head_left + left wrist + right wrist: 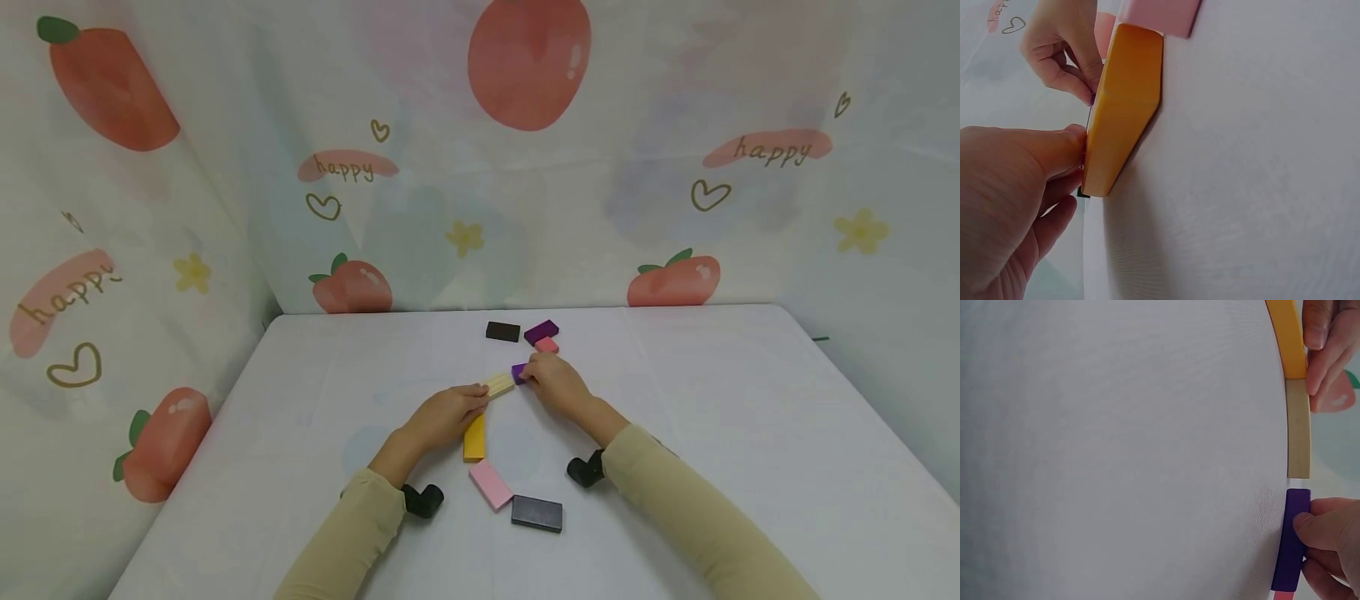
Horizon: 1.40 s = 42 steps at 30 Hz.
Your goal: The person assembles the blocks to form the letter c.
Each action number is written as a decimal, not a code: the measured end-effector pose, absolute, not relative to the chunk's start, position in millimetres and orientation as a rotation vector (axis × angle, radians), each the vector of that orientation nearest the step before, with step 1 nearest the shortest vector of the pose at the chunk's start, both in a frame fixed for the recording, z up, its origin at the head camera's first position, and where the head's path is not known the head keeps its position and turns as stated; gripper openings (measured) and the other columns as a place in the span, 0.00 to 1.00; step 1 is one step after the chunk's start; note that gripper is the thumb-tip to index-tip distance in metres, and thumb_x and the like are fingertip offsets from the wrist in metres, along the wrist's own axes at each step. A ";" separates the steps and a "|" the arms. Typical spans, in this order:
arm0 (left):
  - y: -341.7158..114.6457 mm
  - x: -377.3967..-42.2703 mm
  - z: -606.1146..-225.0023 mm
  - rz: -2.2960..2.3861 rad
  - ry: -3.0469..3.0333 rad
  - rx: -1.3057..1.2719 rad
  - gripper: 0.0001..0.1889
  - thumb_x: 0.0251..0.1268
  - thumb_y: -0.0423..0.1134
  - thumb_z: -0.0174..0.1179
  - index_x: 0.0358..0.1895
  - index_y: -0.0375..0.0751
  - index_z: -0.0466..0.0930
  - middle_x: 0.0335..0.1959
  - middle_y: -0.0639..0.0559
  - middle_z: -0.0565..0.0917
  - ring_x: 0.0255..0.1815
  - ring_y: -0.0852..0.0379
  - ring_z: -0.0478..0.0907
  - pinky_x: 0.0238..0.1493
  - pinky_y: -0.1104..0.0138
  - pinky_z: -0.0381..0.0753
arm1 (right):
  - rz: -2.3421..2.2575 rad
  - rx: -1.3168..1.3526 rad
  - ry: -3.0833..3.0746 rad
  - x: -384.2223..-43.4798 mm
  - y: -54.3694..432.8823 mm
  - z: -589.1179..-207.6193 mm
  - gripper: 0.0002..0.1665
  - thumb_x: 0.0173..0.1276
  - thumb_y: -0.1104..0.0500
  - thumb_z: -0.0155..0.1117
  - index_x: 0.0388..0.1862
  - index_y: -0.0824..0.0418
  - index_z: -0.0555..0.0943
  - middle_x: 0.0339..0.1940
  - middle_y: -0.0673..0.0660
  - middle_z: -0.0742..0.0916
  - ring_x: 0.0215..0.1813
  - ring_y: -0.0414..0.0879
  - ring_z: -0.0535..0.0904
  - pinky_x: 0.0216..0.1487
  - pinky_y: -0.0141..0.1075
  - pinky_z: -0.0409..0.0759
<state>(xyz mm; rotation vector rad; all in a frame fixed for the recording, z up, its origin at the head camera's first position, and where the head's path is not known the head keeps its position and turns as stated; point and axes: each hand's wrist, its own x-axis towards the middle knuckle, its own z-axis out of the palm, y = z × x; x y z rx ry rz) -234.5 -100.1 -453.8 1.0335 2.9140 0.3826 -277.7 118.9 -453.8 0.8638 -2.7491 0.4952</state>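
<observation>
My right hand (558, 385) pinches a purple block (1293, 540) between thumb and fingers. That block stands just past the end of a plain wooden block (501, 386), with a small gap between them in the right wrist view. At the wooden block's other end, my left hand (448, 414) holds it with thumb and fingertips, its grip partly hidden behind the yellow block (1124, 100) in the left wrist view. The yellow block meets the wooden one end to end, at an angle. Beyond the right fingers lies a small coral-pink block (547, 344).
From the yellow block, a curved row continues toward me with a light pink block (491, 485) and a dark grey block (537, 513). At the back of the white table (712, 417) lie a black block (503, 332) and a dark purple block (542, 332). A printed cloth hangs behind.
</observation>
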 end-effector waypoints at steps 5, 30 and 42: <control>-100.3 -236.1 -456.3 0.365 2.914 1.039 0.18 0.68 0.41 0.52 0.59 0.41 0.74 0.61 0.53 0.72 0.62 0.57 0.66 0.59 0.65 0.66 | 0.483 0.867 -2.753 -277.7 118.9 -455.6 0.04 0.57 0.69 0.67 0.32 0.66 0.85 0.29 0.55 0.81 0.35 0.47 0.77 0.43 0.38 0.78; -100.5 -236.6 -454.3 0.329 2.916 1.059 0.18 0.69 0.40 0.51 0.59 0.40 0.73 0.61 0.53 0.71 0.62 0.57 0.66 0.60 0.64 0.65 | 0.457 0.940 -2.658 -273.2 119.6 -455.8 0.03 0.53 0.70 0.68 0.27 0.66 0.84 0.24 0.55 0.80 0.31 0.47 0.76 0.38 0.36 0.79; -100.1 -237.3 -454.4 0.323 2.916 1.047 0.18 0.68 0.41 0.52 0.59 0.41 0.74 0.61 0.53 0.72 0.62 0.57 0.66 0.60 0.65 0.65 | 0.409 0.945 -2.667 -268.3 116.2 -452.8 0.03 0.53 0.69 0.69 0.27 0.65 0.84 0.24 0.54 0.80 0.30 0.46 0.76 0.37 0.35 0.79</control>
